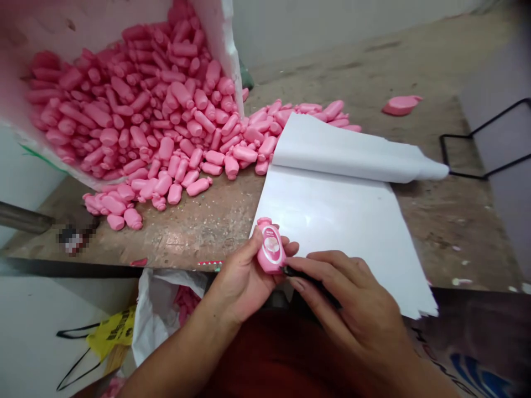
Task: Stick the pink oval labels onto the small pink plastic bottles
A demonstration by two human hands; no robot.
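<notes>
A small pink bottle (264, 255) with an oval label on its front is upright, slightly tilted, in my left hand (249, 276), with the thumb on one side and fingertips behind it. My right hand (352, 298) pinches a thin dark tool (309, 277), whose tip is at the bottle's lower right edge. White sheets (332, 215) lie under and beyond my hands, their far part folded over. Many pink bottles (166, 149) spill out of a white foam box (234, 55) onto the wooden table (215, 221).
One pink bottle (401, 105) lies apart at the back right, near a black wire frame (464, 174). Below the table edge are a white bag (149, 320) with pink pieces and a yellow bag (114, 331). A metal bar (25, 217) juts in at left.
</notes>
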